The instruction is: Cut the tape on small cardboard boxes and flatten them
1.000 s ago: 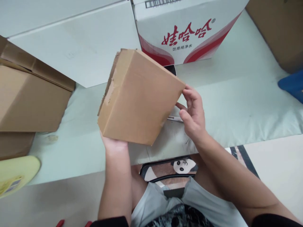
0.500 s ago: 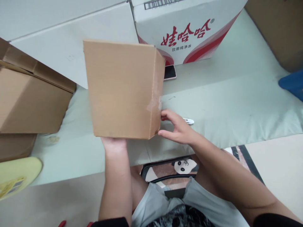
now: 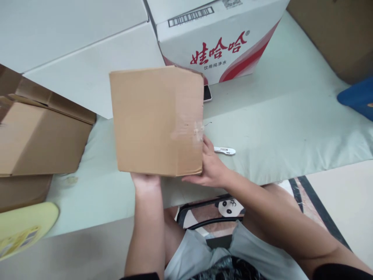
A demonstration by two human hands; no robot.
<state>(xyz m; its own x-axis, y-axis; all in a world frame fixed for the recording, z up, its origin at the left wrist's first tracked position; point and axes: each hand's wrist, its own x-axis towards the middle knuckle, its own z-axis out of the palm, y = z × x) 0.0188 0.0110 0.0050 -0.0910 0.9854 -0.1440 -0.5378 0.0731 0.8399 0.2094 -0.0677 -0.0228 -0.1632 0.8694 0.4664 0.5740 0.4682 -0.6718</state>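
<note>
A brown cardboard box is held up in front of me above the pale green cloth. My left hand supports it from below; its fingers are hidden behind the box. At the lower right corner my right hand grips the box, thumb under the bottom edge and fingers along the right side. A patch of clear tape shows near that side. Just right of the right hand lies a white utility knife on the cloth. Partly behind the box is a phone.
A white carton with red lettering and a plain white box stand at the back. Brown cartons are at the left, above a yellow object. A blue object sits at the right edge.
The box has turned slightly, and its taped right side faces me more. My right hand has closed in on the lower right corner. The view has shifted a little.
</note>
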